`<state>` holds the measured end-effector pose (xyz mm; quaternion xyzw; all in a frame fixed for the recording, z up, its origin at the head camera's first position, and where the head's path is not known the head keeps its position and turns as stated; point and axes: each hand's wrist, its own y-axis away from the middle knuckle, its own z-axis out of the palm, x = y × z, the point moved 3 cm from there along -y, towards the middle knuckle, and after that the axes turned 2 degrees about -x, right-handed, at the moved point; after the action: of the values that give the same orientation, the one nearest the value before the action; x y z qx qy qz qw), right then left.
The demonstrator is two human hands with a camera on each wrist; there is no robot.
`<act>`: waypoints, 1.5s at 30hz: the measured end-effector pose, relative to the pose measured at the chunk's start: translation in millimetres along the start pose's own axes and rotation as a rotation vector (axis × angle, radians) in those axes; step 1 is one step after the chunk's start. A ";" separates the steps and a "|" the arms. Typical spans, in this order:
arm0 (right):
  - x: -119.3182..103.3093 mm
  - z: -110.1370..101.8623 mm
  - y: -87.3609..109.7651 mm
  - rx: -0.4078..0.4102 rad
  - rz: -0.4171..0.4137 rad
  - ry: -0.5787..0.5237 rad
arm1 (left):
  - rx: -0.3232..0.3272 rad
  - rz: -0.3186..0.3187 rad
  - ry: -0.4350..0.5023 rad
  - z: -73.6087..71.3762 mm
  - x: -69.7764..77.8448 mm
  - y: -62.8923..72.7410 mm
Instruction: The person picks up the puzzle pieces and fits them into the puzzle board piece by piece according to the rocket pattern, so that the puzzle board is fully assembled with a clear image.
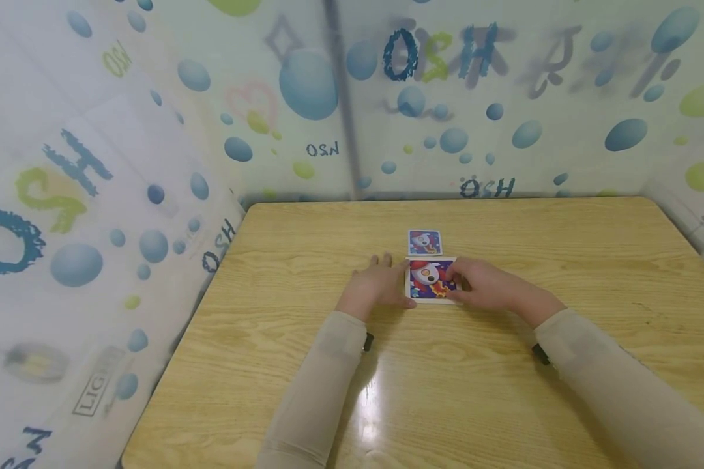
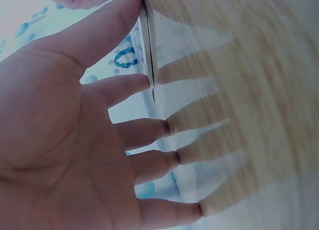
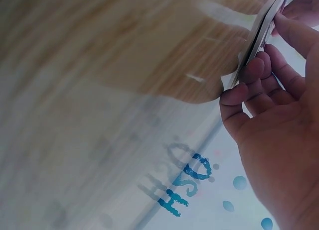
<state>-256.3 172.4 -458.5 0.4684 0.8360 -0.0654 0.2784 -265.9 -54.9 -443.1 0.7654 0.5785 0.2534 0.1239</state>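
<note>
A square picture board with a pale border lies on the table, printed with a red-and-white cartoon rocket and orange flame on dark blue. At its left edge rests my left hand, thumb and index finger touching the edge, the other fingers straight with their tips on the tabletop. My right hand grips the right side with bent fingers and thumb. Both wrist views catch the board edge-on, as thin stacked layers. Just beyond it lies a smaller card with a matching picture.
The wooden table has a glossy top that reflects light and the hands. Behind it and to the left stand walls covered in printed bubbles and lettering, close against the table's edges.
</note>
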 end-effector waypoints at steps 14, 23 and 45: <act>-0.9 0.4 -1.0 0.013 -0.051 0.050 | 0.015 -0.004 -0.009 0.6 0.1 0.2; -0.8 1.2 -0.9 0.007 -0.005 0.034 | 0.011 -0.001 0.009 2.0 -0.8 -1.9; -0.8 1.5 -1.0 -0.006 0.006 -0.015 | 0.016 0.004 -0.002 0.6 0.7 -0.3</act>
<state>-256.2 170.7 -459.5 0.4695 0.8327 -0.0655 0.2860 -265.7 -54.0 -443.6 0.7676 0.5790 0.2482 0.1179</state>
